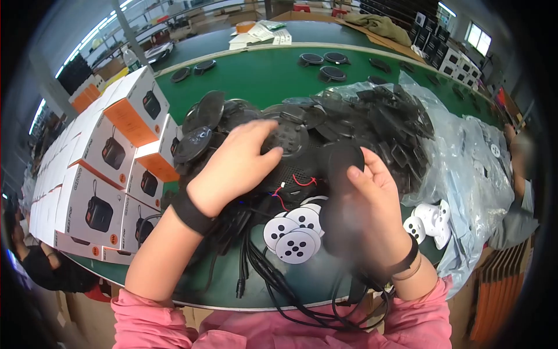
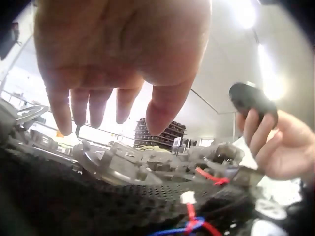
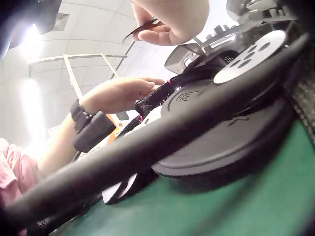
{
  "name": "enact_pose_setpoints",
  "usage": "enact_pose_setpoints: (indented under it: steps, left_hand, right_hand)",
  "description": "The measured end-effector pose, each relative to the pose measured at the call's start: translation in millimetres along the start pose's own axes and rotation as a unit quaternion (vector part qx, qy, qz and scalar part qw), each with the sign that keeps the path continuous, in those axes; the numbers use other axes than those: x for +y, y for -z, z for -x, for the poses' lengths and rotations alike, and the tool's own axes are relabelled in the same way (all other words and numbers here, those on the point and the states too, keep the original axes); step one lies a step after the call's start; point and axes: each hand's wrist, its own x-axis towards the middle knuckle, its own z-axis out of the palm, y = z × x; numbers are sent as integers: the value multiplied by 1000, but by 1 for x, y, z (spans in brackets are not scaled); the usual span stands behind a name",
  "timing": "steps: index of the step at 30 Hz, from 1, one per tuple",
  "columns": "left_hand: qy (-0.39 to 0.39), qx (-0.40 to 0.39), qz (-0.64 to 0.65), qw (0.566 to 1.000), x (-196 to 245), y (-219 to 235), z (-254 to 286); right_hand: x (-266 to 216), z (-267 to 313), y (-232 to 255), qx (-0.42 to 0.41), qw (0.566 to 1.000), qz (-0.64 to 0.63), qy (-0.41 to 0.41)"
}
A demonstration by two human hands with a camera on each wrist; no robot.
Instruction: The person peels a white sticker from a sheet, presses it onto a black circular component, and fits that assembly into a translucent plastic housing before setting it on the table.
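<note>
My right hand (image 1: 381,200) pinches a thin black disc (image 1: 344,161) between thumb and fingers, raised above the table; the left wrist view shows the same disc (image 2: 251,98) from below. My left hand (image 1: 241,163) reaches over a heap of round black plastic parts (image 1: 372,122), and its fingers (image 2: 98,105) point down toward the heap with nothing held. Below the hands lies a black perforated piece (image 1: 285,174) with red wires (image 1: 303,180) and a small white connector. White round stickers with black dots (image 1: 297,244) lie in a loose stack near the front edge.
Stacked white and orange boxes (image 1: 96,203) stand at the left. Black cables (image 1: 273,285) hang over the front edge. A clear plastic bag (image 1: 471,157) and more white stickers (image 1: 427,224) lie at the right. Black round parts (image 1: 332,73) sit on the green belt (image 1: 250,78) behind.
</note>
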Motion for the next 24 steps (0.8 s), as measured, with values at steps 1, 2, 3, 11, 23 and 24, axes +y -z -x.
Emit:
enact_pose_setpoints:
  steps: [1, 2, 3, 11, 23, 24]
  left_hand:
    - [-48, 47, -99, 993, -3, -8, -6]
    - [-51, 44, -100, 993, -4, -12, -12]
    - [-21, 24, -131, 991, -4, -15, -17]
    - [-65, -46, -238, 968, -2, -27, -25]
    - [-187, -138, -116, 966, 3, 3, -6]
    - [-204, -132, -137, 960, 6, 7, -4]
  right_hand:
    - [1, -2, 5, -12, 1000, -3, 17]
    - [0, -2, 6, -8, 1000, -5, 19]
    - [0, -1, 4, -3, 1000, -9, 18]
    - [-2, 2, 5, -6, 1000, -21, 15]
    - [-13, 9, -1, 11, 1000, -2, 28]
    - [-13, 9, -1, 8, 999, -8, 32]
